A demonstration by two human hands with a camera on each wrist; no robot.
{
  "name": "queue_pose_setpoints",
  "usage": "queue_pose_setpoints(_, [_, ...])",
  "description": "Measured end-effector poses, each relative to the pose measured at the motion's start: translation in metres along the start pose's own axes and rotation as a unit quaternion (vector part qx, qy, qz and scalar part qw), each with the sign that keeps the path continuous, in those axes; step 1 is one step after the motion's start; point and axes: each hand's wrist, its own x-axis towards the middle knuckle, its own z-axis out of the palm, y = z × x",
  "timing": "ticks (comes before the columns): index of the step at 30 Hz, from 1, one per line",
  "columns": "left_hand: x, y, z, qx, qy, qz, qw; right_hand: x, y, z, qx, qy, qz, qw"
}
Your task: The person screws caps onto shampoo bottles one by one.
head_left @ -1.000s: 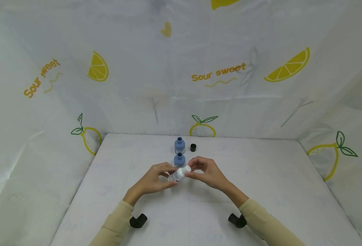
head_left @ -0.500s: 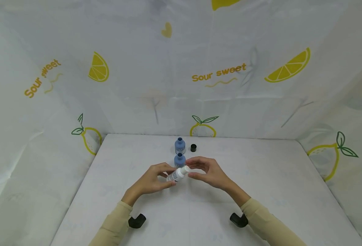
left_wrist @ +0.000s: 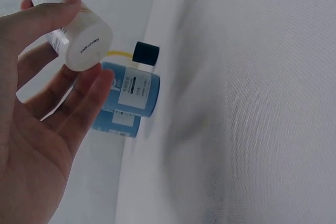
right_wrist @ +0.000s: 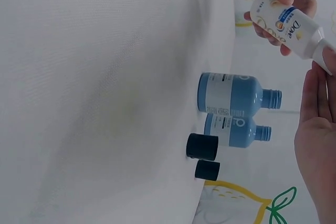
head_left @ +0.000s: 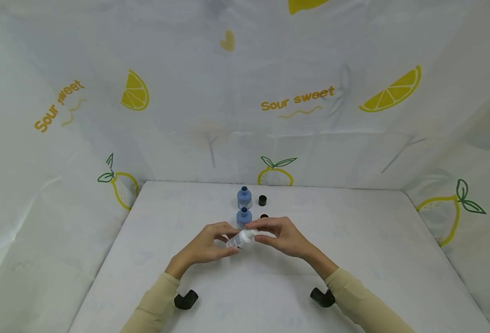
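A small white Dove bottle (right_wrist: 291, 27) is held tilted above the table, its white cap (right_wrist: 320, 56) up toward the right. My left hand (head_left: 211, 243) grips the bottle's body, thumb on one side and fingers on the other; its base shows in the left wrist view. At the cap end, my right hand (head_left: 284, 238) pinches the cap between thumb and fingers. Just behind the hands stand two uncapped blue bottles, a nearer one (head_left: 243, 218) and a farther one (head_left: 244, 199), both upright.
Two black caps, one farther back (head_left: 262, 200) and one nearer (right_wrist: 202, 146), lie right of the blue bottles. The white table (head_left: 353, 240) meets a lemon-print curtain (head_left: 203, 92) at its back edge. Black wrist mounts show by both sleeves.
My right fingers came away from the white cap, spread, then moved forward over it again. The nearer black cap now shows past that hand. The left hand keeps its grip on the bottle.
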Motion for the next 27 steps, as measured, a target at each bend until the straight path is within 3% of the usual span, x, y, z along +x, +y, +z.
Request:
queue_pose_setpoints(13, [-0.0006,0.0006,-0.0015,0.011,0.012,0.008,0.9998,0.0014,-0.0039,0.0062,-0.047,0.030,0.019,0.998])
queue_pose_setpoints(27, [0.0006,0.0015,0.0011,0.004,0.013,0.005,0.9999,0.0031,-0.0061,0.0089,-0.056,0.067,0.047,0.995])
